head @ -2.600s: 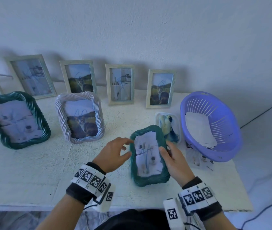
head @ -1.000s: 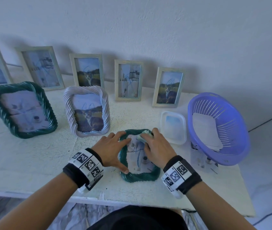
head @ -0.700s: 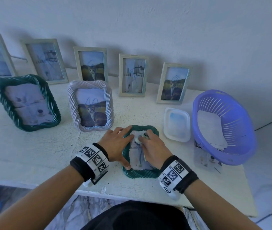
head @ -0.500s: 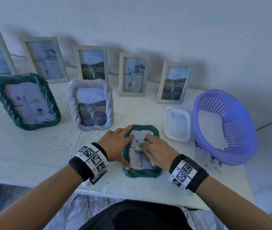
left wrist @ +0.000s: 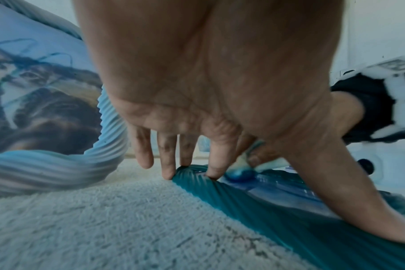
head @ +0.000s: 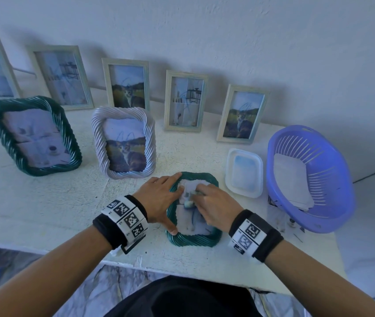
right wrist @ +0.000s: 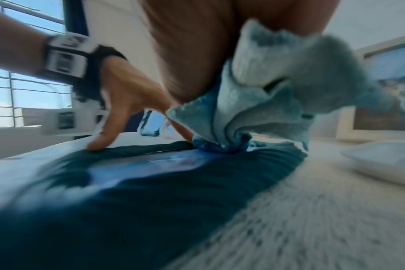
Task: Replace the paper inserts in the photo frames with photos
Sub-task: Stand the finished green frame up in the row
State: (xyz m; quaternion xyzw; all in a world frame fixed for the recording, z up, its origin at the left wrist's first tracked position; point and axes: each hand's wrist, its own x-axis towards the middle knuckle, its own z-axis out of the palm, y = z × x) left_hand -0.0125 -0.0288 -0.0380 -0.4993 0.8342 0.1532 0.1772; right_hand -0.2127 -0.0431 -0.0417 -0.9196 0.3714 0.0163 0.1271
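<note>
head view: the small green frame (head: 193, 236) lies flat, face up, at the near edge of the table (head: 44, 202), long axis running away from the person. the left hand (head: 159, 200) sits on the frame's left rim, fingers straight and spread, thumb down at the near left corner, basically pinning it. the right hand (head: 214, 207) is over the glass, fingers bunched round a little blue cloth (head: 188, 203) that touches the pane near its far half. so the frame is right under both hands, with the right one being the one on the glass. behind are 2 bigger twisty frames, a green one (head: 33, 136) and a white one (head: 123, 143), plus a row of 5 plain frames against the wall. a white tray (head: 243, 173) and a purple basket (head: 310, 179) with sheets in it sit to the right

left wrist view: fingertips (left wrist: 169, 175) press on the far corner of the ribbed green rim and the thumb lies along the near side, nothing gripped. the cloth's wet-looking tip is just beyond them on the glass

right wrist view: pretty blurry, but the cloth is pinched into a wad with its point down on the pane. my guess is the glass is getting wiped, and any stroke would run along the long axis toward the person while the left hand stops it sliding
</note>
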